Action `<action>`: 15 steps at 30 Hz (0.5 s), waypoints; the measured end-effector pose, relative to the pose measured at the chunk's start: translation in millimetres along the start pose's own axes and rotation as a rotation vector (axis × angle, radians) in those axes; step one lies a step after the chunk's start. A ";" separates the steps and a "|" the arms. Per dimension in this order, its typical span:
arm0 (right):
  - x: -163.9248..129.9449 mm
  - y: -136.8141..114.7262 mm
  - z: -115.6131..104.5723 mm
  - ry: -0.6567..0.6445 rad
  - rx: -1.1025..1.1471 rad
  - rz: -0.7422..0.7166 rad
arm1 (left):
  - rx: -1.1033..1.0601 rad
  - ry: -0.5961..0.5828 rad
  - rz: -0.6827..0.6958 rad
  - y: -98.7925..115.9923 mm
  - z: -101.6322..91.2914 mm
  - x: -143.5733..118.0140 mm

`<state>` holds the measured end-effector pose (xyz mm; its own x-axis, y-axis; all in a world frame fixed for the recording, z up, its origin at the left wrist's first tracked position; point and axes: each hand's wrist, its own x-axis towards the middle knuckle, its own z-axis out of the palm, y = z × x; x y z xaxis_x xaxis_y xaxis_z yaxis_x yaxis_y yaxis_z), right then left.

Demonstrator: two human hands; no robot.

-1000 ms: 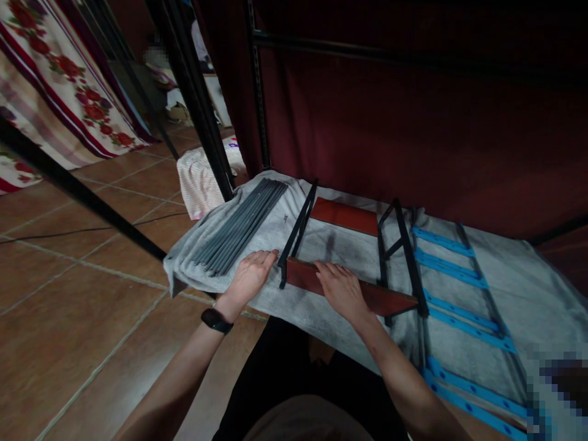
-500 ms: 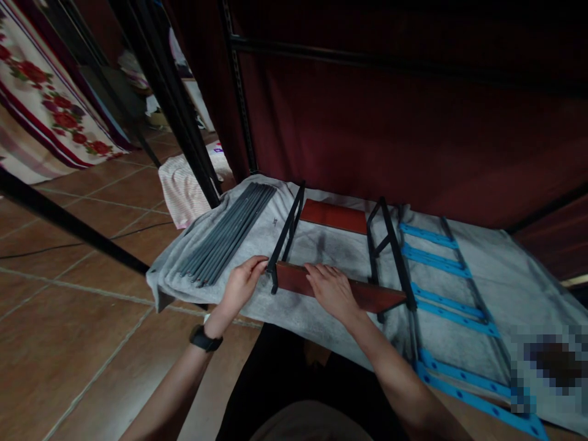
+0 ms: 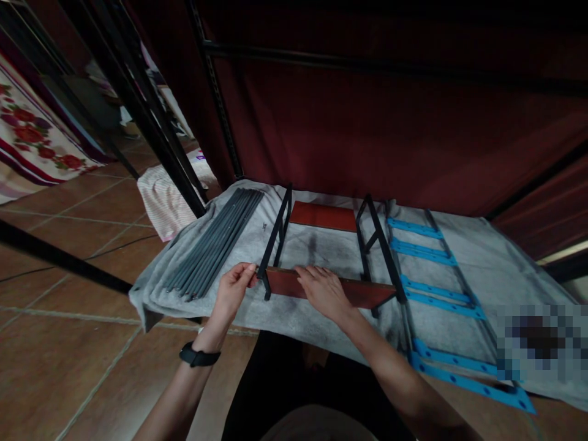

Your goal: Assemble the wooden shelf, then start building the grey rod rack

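Left hand (image 3: 235,286), at centre left, with thumb and fingertips in a pinch at the outer side of the black left side frame (image 3: 272,244), right by its near corner; no telling from here about actual contact, or about anything small between the tips. Right hand (image 3: 324,293), back upward, laid on the middle of the red-brown front board (image 3: 367,294), with fingers at the upper edge; thumb out of sight, so no telling between a grasp and a plain press. Front board set crosswise between the left side frame and the black right side frame (image 3: 383,251), at their near side, with a broad face toward the camera.

For good work at this corner, probably best: press steadily with the right hand, pinch lightly with the left for feel, and line up board end and frame without twisting either. Worth watching too: any slip at the board's far end.

Farther back, between the frames, an orange-red rear board (image 3: 324,216). Underneath, grey cloth (image 3: 316,251). To the left, a bundle of grey rods (image 3: 215,245). To the right, blue strips (image 3: 468,381) with holes. Behind everything, a maroon curtain (image 3: 344,122).
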<state>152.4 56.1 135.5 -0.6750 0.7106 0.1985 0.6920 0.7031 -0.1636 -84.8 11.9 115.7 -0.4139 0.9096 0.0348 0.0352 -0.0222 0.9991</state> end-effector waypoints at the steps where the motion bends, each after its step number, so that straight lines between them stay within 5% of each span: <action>1: -0.1 0.0 -0.4 -0.004 0.001 0.000 | 0.002 0.002 0.004 -1.1 0.4 1.2; 15: -0.1 -2.3 -4.7 -0.002 0.016 -0.001 | -0.066 0.069 -0.018 -8.4 4.1 2.5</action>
<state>152.1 54.3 140.4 -0.6760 0.7101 0.1968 0.6873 0.7039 -0.1791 -82.4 16.1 107.2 -0.4754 0.8796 0.0164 -0.0320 -0.0359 0.9988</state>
